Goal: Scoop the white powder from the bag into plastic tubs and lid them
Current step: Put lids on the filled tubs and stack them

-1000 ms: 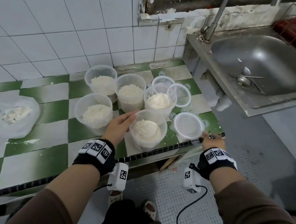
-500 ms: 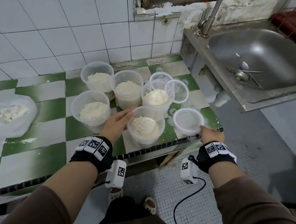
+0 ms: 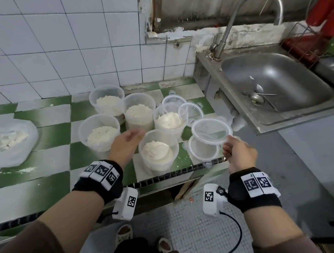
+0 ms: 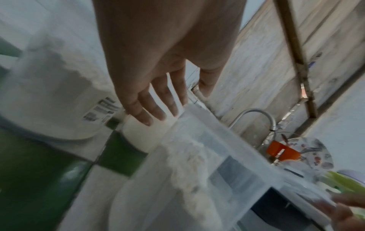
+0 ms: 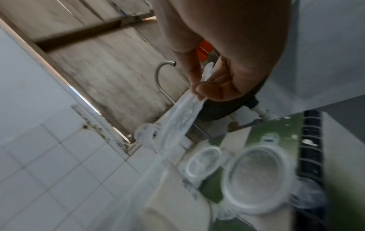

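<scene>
A green-and-white checkered tile counter (image 3: 41,163) runs along a white tiled wall, with a steel sink (image 3: 273,88) to its right. Five clear plastic tubs of white powder stand clustered on the counter; the nearest tub (image 3: 158,153) sits at the counter's front edge and serves as the landmark here. The left hand (image 3: 126,143) hovers just left of that tub, between it and the next tub (image 3: 99,133), fingers straight and loosely spread, holding nothing; in the left wrist view the fingertips (image 4: 147,115) seem close to the tub's rim, though blur makes contact hard to judge. The right hand (image 3: 239,154) is raised to the right of the nearest tub and pinches a clear round lid (image 3: 211,131) by its near edge, thumb on one face and curled fingers on the other. The lid hangs in the air, tilted, its far edge pointing away from the hand. Directly below it, another lid (image 3: 203,149) lies flat on the counter beside the nearest tub. More lids (image 3: 191,111) lie behind, and the plastic bag (image 3: 7,141) with leftover powder lies well to the left.
</scene>
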